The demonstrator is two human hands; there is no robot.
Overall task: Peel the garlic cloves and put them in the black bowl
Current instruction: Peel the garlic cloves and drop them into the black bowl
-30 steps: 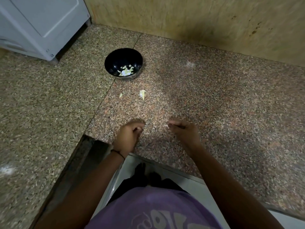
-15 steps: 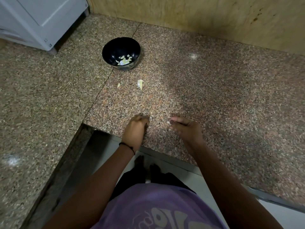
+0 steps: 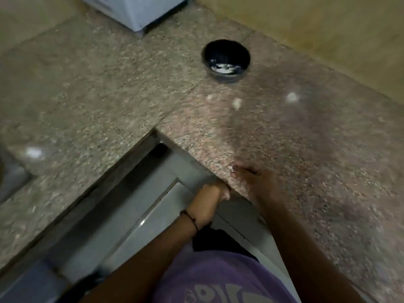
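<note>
The bowl (image 3: 226, 55) is seen as black, and the pale pieces (image 3: 223, 68) in it as whitish. The left slab (image 3: 87, 95) of the counter is speckled in grey and beige, while the right slab (image 3: 306, 149) is speckled in pinkish brown with dark flecks. The scraps (image 3: 237, 103) on it are shown as cream. The wall (image 3: 328, 29) is coloured a dull mustard tan. The appliance (image 3: 135, 12) is rendered pale bluish white, the cabinet front (image 3: 131, 215) light grey. The shirt (image 3: 218, 270) is purple with a pale printed design, and the wristband (image 3: 189, 218) is black.
</note>
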